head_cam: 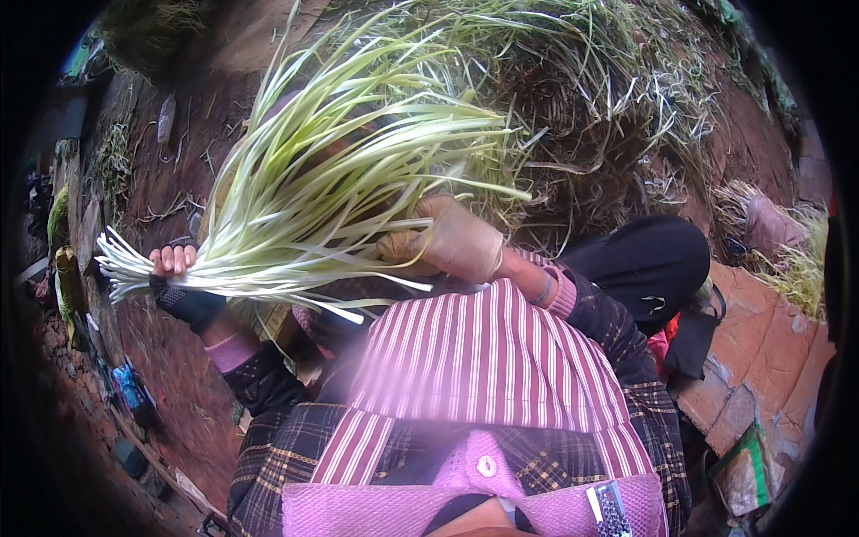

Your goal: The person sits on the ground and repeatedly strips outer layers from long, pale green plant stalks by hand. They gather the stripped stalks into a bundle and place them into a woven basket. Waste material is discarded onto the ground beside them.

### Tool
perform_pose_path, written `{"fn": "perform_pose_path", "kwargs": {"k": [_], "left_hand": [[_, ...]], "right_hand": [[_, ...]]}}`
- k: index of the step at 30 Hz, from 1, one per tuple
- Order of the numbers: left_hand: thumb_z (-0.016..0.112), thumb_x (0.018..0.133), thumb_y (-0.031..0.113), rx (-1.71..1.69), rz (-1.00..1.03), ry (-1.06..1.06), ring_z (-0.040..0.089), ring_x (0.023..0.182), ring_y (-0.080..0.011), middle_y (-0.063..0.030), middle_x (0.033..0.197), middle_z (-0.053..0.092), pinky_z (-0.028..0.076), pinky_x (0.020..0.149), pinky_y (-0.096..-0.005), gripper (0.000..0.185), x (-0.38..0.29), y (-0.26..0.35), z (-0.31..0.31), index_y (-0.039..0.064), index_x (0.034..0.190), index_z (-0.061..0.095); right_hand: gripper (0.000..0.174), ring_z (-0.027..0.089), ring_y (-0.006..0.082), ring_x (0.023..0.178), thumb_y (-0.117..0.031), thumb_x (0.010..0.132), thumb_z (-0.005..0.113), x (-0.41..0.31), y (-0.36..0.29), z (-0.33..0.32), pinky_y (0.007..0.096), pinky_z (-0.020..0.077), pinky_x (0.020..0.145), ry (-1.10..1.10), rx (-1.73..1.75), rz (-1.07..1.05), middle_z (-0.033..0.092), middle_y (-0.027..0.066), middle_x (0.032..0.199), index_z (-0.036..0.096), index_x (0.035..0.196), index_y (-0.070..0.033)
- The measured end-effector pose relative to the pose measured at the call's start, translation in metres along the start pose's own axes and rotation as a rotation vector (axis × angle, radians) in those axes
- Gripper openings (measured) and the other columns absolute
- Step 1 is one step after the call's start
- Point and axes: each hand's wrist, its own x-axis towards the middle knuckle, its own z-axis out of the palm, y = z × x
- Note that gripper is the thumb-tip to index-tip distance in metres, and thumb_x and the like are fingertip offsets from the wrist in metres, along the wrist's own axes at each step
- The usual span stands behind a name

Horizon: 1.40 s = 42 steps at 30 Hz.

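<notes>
A large bunch of long pale yellow-green leafy stalks (295,181), white at their lower ends, spreads across the view in front of me. My left hand (176,268), in a dark fingerless glove, is closed around the white ends at the left. My right hand (453,235), in a worn tan glove, lies at the right side of the bunch, against some of the leaves. Whether its fingers grip any leaf cannot be told. Below both hands is a red-and-white striped apron (490,362) on my body.
A heap of loose green and withered leaves (577,101) covers the ground ahead. At the right, another bunch of pale stalks (798,255) lies beside brown cardboard (758,322). A corncob-like object (166,119) and wooden boards (90,228) are at the left.
</notes>
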Motion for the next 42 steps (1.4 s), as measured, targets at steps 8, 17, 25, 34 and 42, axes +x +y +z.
{"fn": "perform_pose_path", "kwargs": {"k": [8, 17, 25, 34, 42], "left_hand": [[0.046, 0.096, 0.009, 0.038, 0.017, -0.012, 0.044, 0.061, -0.0115, -0.0003, 0.069, 0.044, 0.038, 0.064, -0.0289, 0.018, -0.006, 0.000, 0.027, 0.010, 0.078, 0.041], [0.052, 0.092, 0.010, 0.051, 0.050, -0.002, 0.044, 0.061, -0.0107, 0.0003, 0.070, 0.044, 0.037, 0.063, -0.0282, 0.009, 0.003, 0.008, 0.020, 0.007, 0.085, 0.046], [0.055, 0.088, 0.007, 0.056, 0.052, 0.028, 0.042, 0.060, -0.0103, 0.0009, 0.068, 0.043, 0.036, 0.062, -0.0274, 0.011, 0.012, 0.015, 0.000, 0.008, 0.082, 0.046], [0.053, 0.090, 0.005, 0.025, 0.036, -0.032, 0.044, 0.061, -0.0123, -0.0014, 0.070, 0.048, 0.038, 0.064, -0.0293, 0.006, 0.026, 0.027, -0.017, 0.006, 0.086, 0.049], [0.053, 0.091, 0.006, 0.052, 0.042, -0.047, 0.044, 0.061, -0.0122, -0.0022, 0.071, 0.048, 0.037, 0.063, -0.0291, 0.005, 0.028, 0.030, -0.007, 0.005, 0.088, 0.049]], "right_hand": [[0.031, 0.068, 0.0274, 0.080, -0.028, 0.081, 0.068, 0.006, 0.006, 0.000, 0.0322, 0.0536, 0.079, 0.230, -0.797, -0.118, 0.071, 0.0159, 0.093, 0.070, 0.102, -0.005], [0.028, 0.063, 0.0154, 0.059, -0.035, 0.092, 0.057, 0.014, 0.039, -0.121, 0.0341, 0.0532, 0.063, 0.648, -0.987, -0.078, 0.068, 0.0031, 0.067, 0.072, 0.086, -0.013], [0.018, 0.063, 0.0258, 0.087, -0.022, 0.083, 0.069, -0.040, -0.004, -0.130, 0.0344, 0.0494, 0.080, 0.798, -0.915, -0.289, 0.065, 0.0122, 0.093, 0.068, 0.090, -0.005], [0.035, 0.061, 0.0229, 0.102, -0.019, 0.085, 0.067, -0.042, -0.014, -0.083, 0.0326, 0.0475, 0.090, 0.491, -0.944, -0.263, 0.061, 0.0130, 0.111, 0.060, 0.116, -0.005], [0.059, 0.058, 0.0329, 0.111, -0.043, 0.087, 0.064, -0.017, -0.007, -0.063, 0.0387, 0.0474, 0.093, 0.294, -0.855, -0.346, 0.057, 0.0174, 0.127, 0.049, 0.134, -0.009]]}}
